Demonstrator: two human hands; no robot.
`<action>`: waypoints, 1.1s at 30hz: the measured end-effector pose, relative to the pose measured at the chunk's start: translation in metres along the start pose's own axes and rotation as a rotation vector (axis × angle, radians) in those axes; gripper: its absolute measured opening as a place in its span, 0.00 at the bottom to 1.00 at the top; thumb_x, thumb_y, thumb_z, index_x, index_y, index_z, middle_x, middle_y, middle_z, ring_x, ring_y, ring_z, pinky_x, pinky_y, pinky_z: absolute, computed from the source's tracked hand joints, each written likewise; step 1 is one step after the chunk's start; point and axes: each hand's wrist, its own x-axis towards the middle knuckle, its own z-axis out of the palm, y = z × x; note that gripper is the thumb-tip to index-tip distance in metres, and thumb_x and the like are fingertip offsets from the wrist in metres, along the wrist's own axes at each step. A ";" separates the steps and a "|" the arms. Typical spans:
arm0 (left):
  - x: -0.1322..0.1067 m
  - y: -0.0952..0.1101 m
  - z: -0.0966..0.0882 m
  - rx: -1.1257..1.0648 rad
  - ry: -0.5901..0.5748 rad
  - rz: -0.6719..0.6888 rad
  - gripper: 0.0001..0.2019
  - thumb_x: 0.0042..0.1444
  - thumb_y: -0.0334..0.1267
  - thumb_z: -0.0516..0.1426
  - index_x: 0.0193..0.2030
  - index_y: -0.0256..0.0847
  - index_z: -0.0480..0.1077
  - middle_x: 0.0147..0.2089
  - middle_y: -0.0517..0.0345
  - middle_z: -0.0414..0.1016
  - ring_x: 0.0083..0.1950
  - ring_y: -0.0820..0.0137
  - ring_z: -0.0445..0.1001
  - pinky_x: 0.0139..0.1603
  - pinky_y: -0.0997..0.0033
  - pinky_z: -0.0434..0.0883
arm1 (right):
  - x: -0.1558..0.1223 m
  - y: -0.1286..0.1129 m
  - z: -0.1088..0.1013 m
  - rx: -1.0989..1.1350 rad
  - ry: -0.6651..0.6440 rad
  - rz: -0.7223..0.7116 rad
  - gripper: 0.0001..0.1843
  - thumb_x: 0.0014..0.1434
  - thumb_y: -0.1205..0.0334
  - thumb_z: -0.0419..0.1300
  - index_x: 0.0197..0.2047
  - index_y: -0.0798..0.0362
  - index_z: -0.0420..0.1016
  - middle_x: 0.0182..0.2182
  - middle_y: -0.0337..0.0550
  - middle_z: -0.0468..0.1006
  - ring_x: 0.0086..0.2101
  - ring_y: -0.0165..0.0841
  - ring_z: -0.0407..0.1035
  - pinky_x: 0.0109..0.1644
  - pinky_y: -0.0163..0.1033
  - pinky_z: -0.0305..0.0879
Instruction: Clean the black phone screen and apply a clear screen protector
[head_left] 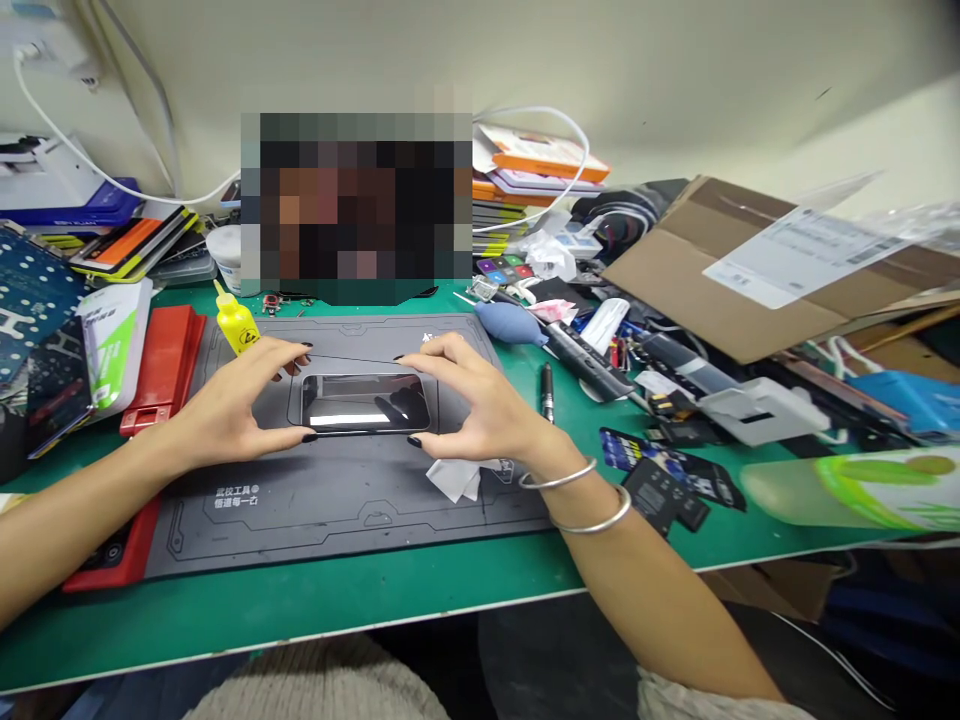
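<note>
A dark-screened phone point(367, 403) lies face up on the grey work mat point(300, 520), with a bright reflection across its glass. Just over it is a clear screen protector point(360, 359), a see-through sheet with a thin dark outline. My left hand point(236, 405) grips the sheet's left end, thumb at the near edge and fingers at the far edge. At the opposite end, my right hand point(480, 400) holds it the same way. Whether the sheet touches the phone I cannot tell. A crumpled white wipe point(454, 480) lies below my right hand.
A yellow bottle point(237, 322) stands behind my left hand, near a red case point(169, 355). To the right are a blue air blower point(511, 323), a pen point(547, 392), loose batteries point(660, 495), a cardboard box point(675, 260) and a green-and-white package point(862, 485). A pixelated patch hides the back middle.
</note>
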 end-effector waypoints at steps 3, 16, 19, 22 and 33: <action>0.000 0.000 0.000 -0.002 -0.006 -0.003 0.28 0.60 0.49 0.61 0.62 0.40 0.61 0.53 0.47 0.72 0.50 0.60 0.73 0.53 0.57 0.74 | 0.000 0.000 0.001 0.015 0.002 -0.005 0.35 0.49 0.59 0.68 0.61 0.49 0.68 0.47 0.49 0.68 0.48 0.46 0.67 0.54 0.56 0.70; -0.005 0.015 -0.002 0.276 0.250 0.491 0.26 0.62 0.43 0.63 0.63 0.41 0.61 0.47 0.47 0.77 0.46 0.62 0.78 0.47 0.63 0.79 | 0.001 -0.007 -0.006 0.971 -0.094 0.202 0.15 0.65 0.49 0.63 0.35 0.53 0.77 0.36 0.45 0.77 0.33 0.32 0.72 0.35 0.39 0.72; -0.004 0.016 -0.002 0.298 0.305 0.511 0.25 0.61 0.42 0.64 0.62 0.44 0.63 0.45 0.51 0.79 0.44 0.64 0.79 0.45 0.64 0.79 | 0.001 -0.010 -0.006 1.022 -0.245 0.231 0.14 0.62 0.51 0.66 0.36 0.54 0.78 0.36 0.46 0.78 0.37 0.33 0.74 0.39 0.39 0.73; -0.003 0.016 -0.002 0.326 0.333 0.519 0.23 0.62 0.42 0.64 0.61 0.44 0.64 0.45 0.52 0.79 0.43 0.64 0.80 0.43 0.65 0.80 | 0.001 -0.008 -0.006 1.082 -0.350 0.226 0.19 0.61 0.45 0.66 0.38 0.56 0.77 0.37 0.49 0.80 0.40 0.36 0.76 0.41 0.41 0.74; -0.004 0.018 -0.004 0.368 0.403 0.581 0.20 0.59 0.36 0.66 0.57 0.48 0.68 0.41 0.58 0.80 0.41 0.67 0.81 0.41 0.67 0.81 | 0.000 -0.004 -0.008 1.157 -0.513 0.313 0.23 0.62 0.44 0.64 0.43 0.58 0.75 0.45 0.56 0.81 0.40 0.37 0.78 0.44 0.43 0.75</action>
